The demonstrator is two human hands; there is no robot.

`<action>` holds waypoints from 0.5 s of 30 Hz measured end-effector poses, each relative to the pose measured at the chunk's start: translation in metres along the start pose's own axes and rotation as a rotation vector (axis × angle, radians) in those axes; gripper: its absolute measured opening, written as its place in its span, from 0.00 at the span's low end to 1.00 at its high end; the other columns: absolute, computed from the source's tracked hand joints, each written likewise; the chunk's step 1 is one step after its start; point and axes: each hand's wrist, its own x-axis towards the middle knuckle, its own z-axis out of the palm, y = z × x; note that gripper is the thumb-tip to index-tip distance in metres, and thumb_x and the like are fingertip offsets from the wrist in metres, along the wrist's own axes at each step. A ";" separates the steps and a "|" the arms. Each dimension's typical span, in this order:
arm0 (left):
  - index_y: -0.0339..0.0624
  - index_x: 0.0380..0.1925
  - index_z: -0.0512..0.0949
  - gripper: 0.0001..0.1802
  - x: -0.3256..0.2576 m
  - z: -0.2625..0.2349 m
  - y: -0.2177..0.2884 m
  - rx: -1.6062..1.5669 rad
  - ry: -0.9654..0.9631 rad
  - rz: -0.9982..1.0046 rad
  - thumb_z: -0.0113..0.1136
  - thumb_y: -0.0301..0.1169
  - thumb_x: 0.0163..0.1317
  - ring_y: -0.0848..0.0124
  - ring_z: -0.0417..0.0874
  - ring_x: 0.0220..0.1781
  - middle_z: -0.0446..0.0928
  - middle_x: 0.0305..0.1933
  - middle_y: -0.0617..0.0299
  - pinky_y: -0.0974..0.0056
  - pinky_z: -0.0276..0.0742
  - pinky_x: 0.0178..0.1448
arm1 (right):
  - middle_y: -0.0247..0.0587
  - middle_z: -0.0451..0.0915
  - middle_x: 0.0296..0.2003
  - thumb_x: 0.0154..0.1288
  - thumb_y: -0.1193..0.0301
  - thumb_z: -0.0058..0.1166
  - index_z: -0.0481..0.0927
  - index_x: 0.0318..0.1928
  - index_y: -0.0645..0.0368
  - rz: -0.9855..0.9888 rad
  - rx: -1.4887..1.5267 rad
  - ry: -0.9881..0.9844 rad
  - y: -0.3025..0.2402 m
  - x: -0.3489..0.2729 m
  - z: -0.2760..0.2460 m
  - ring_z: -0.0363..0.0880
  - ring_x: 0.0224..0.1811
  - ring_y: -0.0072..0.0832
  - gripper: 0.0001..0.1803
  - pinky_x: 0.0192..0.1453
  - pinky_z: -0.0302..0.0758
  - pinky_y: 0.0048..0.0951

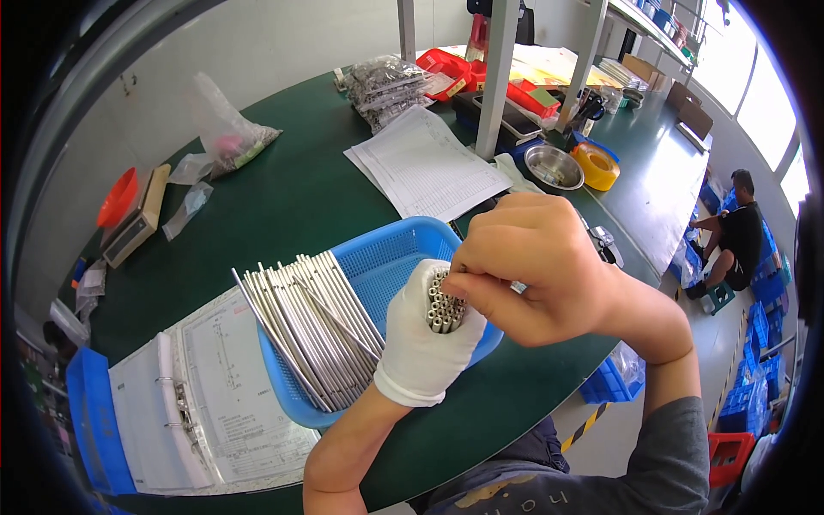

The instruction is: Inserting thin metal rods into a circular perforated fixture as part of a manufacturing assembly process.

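My left hand [427, 352], in a white glove, is closed around a bundle of thin metal tubes [445, 311], their open ends facing up. Right above those ends is my bare right hand [539, 268], its thumb and fingers pinched together. Whatever lies in that pinch is too small or too hidden to tell. Both hands are over the right part of a blue plastic basket [418, 225]. Many more silver tubes [313, 330] lie side by side in the basket's left part, with one or two slanting across the others.
An open ring binder [227, 403] lies left of the basket. Behind are paper sheets [425, 163], a bag of small parts [386, 90], a metal bowl [554, 167] and yellow tape [596, 166]. A shelf post [496, 86] rises there. A person [740, 232] sits at far right.
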 end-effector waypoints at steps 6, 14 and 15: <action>0.38 0.36 0.70 0.13 0.001 0.002 0.002 -0.033 0.030 -0.011 0.64 0.26 0.55 0.73 0.75 0.25 0.74 0.26 0.61 0.67 0.72 0.32 | 0.37 0.73 0.19 0.50 0.78 0.59 0.77 0.25 0.60 0.027 -0.009 0.040 -0.002 0.005 -0.003 0.69 0.17 0.34 0.03 0.22 0.61 0.31; 0.38 0.37 0.71 0.13 0.001 0.002 0.001 -0.013 0.010 0.028 0.65 0.27 0.55 0.71 0.77 0.28 0.75 0.28 0.59 0.67 0.73 0.34 | 0.37 0.73 0.19 0.50 0.77 0.60 0.77 0.26 0.61 -0.008 0.011 0.043 0.002 0.000 0.007 0.69 0.17 0.33 0.04 0.22 0.61 0.32; 0.39 0.37 0.71 0.13 0.000 0.002 0.002 -0.020 0.015 0.013 0.65 0.27 0.55 0.70 0.77 0.28 0.75 0.29 0.59 0.66 0.73 0.35 | 0.37 0.73 0.19 0.52 0.74 0.60 0.77 0.26 0.59 -0.004 -0.009 0.044 0.001 0.000 0.007 0.70 0.18 0.35 0.05 0.22 0.64 0.33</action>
